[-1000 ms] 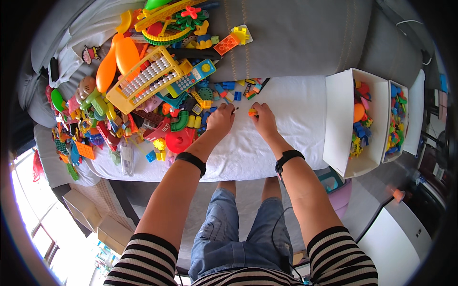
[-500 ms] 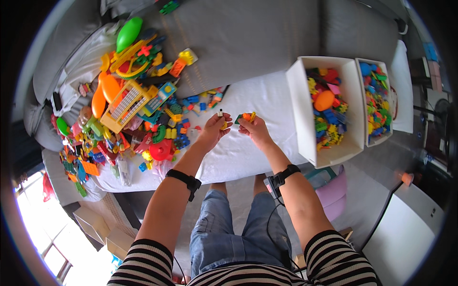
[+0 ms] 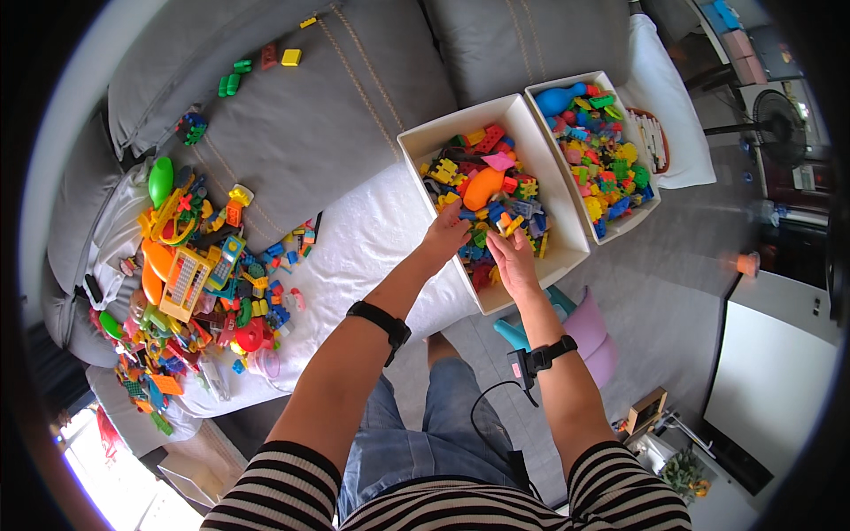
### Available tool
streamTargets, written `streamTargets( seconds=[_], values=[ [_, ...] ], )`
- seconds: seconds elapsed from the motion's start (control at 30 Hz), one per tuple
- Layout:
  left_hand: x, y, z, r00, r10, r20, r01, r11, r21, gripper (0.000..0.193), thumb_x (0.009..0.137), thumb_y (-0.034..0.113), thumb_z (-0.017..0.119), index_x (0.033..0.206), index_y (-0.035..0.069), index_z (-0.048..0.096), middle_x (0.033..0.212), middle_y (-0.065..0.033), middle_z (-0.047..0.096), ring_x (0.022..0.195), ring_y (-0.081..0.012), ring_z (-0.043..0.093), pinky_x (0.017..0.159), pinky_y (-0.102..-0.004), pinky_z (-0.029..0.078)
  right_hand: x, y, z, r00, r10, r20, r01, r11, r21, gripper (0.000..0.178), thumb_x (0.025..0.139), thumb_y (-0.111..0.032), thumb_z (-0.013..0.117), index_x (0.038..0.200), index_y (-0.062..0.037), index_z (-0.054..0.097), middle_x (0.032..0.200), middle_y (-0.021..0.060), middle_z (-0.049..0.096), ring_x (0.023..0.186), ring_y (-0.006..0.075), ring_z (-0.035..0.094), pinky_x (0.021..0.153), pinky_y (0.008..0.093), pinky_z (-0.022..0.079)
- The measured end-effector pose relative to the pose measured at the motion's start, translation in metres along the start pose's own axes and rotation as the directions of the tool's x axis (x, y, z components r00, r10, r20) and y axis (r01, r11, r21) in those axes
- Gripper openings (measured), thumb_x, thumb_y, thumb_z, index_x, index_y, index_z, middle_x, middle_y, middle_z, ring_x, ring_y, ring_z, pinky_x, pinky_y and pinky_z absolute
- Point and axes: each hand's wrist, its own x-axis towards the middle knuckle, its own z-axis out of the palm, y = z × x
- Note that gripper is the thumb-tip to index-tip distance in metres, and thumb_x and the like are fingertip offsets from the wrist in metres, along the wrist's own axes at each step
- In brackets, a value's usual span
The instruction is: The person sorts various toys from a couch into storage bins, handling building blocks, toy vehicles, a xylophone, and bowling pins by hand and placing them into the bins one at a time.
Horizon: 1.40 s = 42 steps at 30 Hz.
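Toys point(image 3: 232, 311) lie in a dense, many-coloured heap at the left end of a white cover point(image 3: 354, 239) spread over a grey sofa point(image 3: 292, 115). On the heap rest a yellow-framed abacus point(image 3: 186, 281) and, just beside it, a blue and yellow toy phone point(image 3: 226, 259). Above, on the grey upholstery, lie a few loose pieces: two green bricks point(image 3: 230, 84), a red brick point(image 3: 269, 57) and a yellow brick point(image 3: 291, 57). Further right, the left hand point(image 3: 450, 237) is at the near left side of a white box point(image 3: 443, 135) filled with toys, its fingers apart and nothing visible between them. An orange oval piece point(image 3: 483, 188) lies on the box's contents. The right hand point(image 3: 516, 261) reaches over the box with its fingers extended and the palm open. A small yellow and white piece point(image 3: 507, 223) is at its fingertips; whether they touch cannot be told. To the right stands a second white box point(image 3: 639, 210), full of bright pieces, with a blue pin-shaped toy point(image 3: 560, 99) near its far end.
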Motion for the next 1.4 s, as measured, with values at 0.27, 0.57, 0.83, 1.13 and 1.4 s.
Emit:
streamTargets(
  seconds=[0.27,0.57,0.83,1.13,1.4],
  values=[
    [-0.059,-0.045,-0.093,0.99,0.073,-0.121,-0.046,0.975,0.217,0.032,0.095,0.011,0.048,0.127,0.01,0.055,0.118,-0.0053,0.061,0.106,-0.0152,0.058,0.088,-0.0318,0.049,-0.033,0.031,0.056,0.992,-0.13,-0.007,0.108,0.854,-0.509,0.039,0.092,-0.006,0.059,0.13,-0.0032,0.051,0.114,0.0067,0.059,0.092,0.0134,0.062,0.074,0.0261,0.052],
    [-0.123,-0.092,-0.24,0.715,0.619,-0.326,0.107,0.364,0.925,0.064,0.079,0.005,0.064,0.138,0.009,0.042,0.138,-0.0202,0.041,0.125,-0.0404,0.042,0.104,-0.0464,0.039,-0.004,0.2,0.123,0.781,0.071,0.62,0.557,0.372,-0.743,0.063,0.083,-0.013,0.072,0.139,-0.0082,0.043,0.128,0.0185,0.048,0.097,0.0283,0.063,0.08,0.0339,0.053],
    [-0.118,-0.06,-0.272,0.768,0.601,-0.221,0.109,0.218,0.97,0.065,0.077,0.004,0.067,0.137,0.016,0.044,0.139,-0.0147,0.038,0.124,-0.0392,0.04,0.101,-0.0437,0.043,0.023,0.252,0.181,0.886,0.014,0.463,0.457,0.136,-0.879,0.077,0.072,-0.016,0.08,0.136,-0.0142,0.037,0.116,0.017,0.043,0.095,0.0379,0.057,0.077,0.0424,0.052],
    [-0.114,-0.044,-0.263,0.754,0.599,-0.268,0.212,0.164,0.963,0.055,0.073,0.012,0.074,0.122,0.021,0.051,0.125,-0.0101,0.043,0.112,-0.0345,0.049,0.079,-0.0403,0.055,0.008,0.234,0.194,0.869,-0.026,0.495,0.494,-0.024,-0.869,0.063,0.071,-0.014,0.08,0.125,-0.0176,0.048,0.116,0.0138,0.043,0.1,0.0354,0.057,0.077,0.0435,0.053],
    [-0.1,-0.074,-0.289,0.854,0.488,-0.18,0.204,0.004,0.979,0.052,0.073,0.012,0.073,0.119,0.024,0.052,0.119,-0.0098,0.047,0.096,-0.0341,0.06,0.075,-0.0402,0.056,0.002,0.248,0.194,0.86,0.191,0.473,0.496,-0.097,-0.863,0.053,0.068,-0.002,0.074,0.113,-0.0158,0.052,0.113,0.0138,0.044,0.098,0.036,0.058,0.079,0.0435,0.052]
  ],
)
